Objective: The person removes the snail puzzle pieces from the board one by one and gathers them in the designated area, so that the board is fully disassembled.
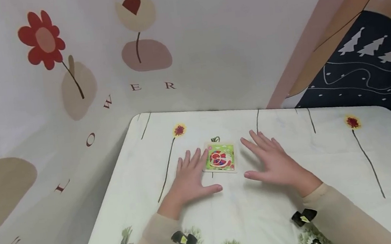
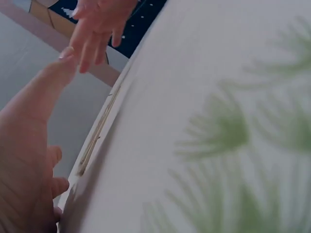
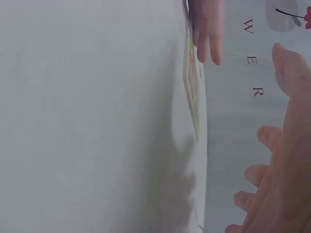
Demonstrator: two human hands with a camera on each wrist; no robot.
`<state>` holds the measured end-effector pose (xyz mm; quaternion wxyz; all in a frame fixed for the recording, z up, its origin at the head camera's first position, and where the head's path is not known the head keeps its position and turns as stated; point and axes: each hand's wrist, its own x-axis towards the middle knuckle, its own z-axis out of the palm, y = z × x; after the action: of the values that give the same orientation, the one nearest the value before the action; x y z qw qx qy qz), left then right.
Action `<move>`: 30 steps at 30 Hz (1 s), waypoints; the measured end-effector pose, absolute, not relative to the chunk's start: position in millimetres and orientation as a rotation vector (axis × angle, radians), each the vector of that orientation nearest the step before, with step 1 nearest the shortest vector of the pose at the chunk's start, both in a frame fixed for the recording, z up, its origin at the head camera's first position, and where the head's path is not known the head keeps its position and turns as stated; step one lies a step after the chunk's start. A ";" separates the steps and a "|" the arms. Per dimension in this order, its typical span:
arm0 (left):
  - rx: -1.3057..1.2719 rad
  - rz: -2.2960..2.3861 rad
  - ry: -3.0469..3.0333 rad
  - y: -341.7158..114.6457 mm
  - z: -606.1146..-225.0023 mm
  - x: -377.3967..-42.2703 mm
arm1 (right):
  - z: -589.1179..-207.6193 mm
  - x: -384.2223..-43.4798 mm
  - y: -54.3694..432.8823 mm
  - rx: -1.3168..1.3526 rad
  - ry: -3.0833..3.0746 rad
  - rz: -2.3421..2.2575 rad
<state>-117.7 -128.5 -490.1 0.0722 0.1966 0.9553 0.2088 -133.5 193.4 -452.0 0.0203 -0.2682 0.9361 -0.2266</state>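
Observation:
A small square picture puzzle (image 1: pixel 222 157) lies flat on the table, showing a red and blue snail on green inside a pale border. To its left, my left hand (image 1: pixel 190 182) has its fingers spread and thumb out, a fingertip right at the puzzle's left edge. My right hand (image 1: pixel 272 162) is spread on the other side, apart from the puzzle, with nothing in it. From the left wrist view the puzzle (image 2: pixel 99 131) appears as a thin edge beyond the fingers. The right wrist view shows the puzzle (image 3: pixel 192 82) nearly edge-on, below the left fingers.
A white cloth with flower prints covers the table (image 1: pixel 233 202). Behind it and at the left hangs a pale printed curtain (image 1: pixel 217 55) with flowers and letters. A dark panel with white trees (image 1: pixel 366 62) is at the right. Small black bands sit at both sleeves.

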 end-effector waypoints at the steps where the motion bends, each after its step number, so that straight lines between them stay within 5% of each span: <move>1: 0.593 0.624 2.879 -128.1 -492.9 -116.5 | -455.9 -135.2 190.2 -0.822 2.896 -0.727; 14: 0.731 0.549 2.961 -120.3 -509.2 -101.4 | -499.2 -156.6 158.9 -0.657 2.976 -1.072; 30: 0.828 0.764 3.052 -133.9 -504.1 -101.2 | -496.4 -184.2 83.5 -0.516 2.970 -1.010</move>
<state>-101.2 -133.9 -504.1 -0.0556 0.2541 0.9367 0.2346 -184.2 83.5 -496.4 -0.0190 -0.1624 0.9340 -0.3176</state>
